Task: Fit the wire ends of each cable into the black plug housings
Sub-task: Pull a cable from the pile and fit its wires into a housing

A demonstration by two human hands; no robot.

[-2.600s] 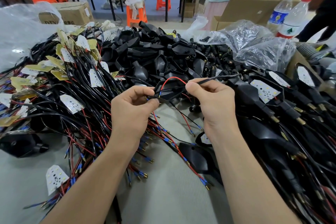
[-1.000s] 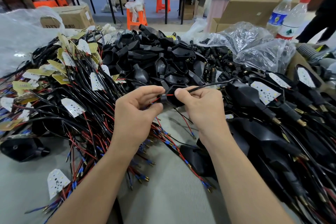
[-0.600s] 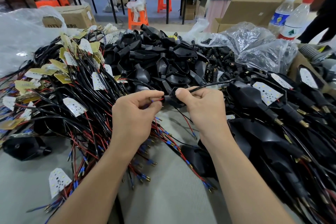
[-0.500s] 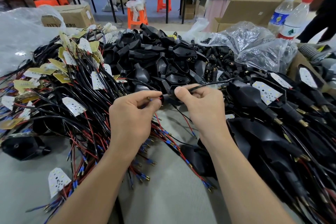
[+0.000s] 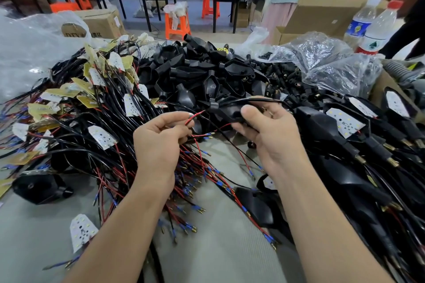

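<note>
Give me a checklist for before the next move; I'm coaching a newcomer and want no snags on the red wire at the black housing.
1. Right hand grip on black housing: ok, fingers curl round it.
2. Left hand grip on red wire: ok, pinched at the fingertips.
3. Red wire leaves the housing's narrow neck: ok, it seems.
4. Second wire through too: cannot tell.
5. Black cable seated in the housing: cannot tell, the thumb hides it.
6. Space below the hands clear: not ok, the loose wire pile lies beneath.

The right hand (image 5: 271, 138) hides much of the black plug housing (image 5: 227, 112).
</note>
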